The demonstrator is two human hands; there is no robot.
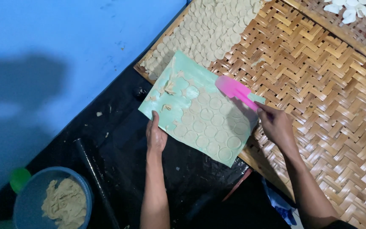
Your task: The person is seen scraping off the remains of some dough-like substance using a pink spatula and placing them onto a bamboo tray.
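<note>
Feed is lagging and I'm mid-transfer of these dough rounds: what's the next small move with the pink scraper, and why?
Probably slide the pink scraper under the nearest cut dough rounds and push them onto the woven bamboo tray. The right hand has its blade on the green board at the upper edge, the left hand grips the board's lower edge, and many rounds remain on it.

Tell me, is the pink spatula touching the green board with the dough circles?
Touching. In the head view the pink spatula, held in the right hand, lies with its blade flat against the top edge of the green board; no gap shows.
</note>
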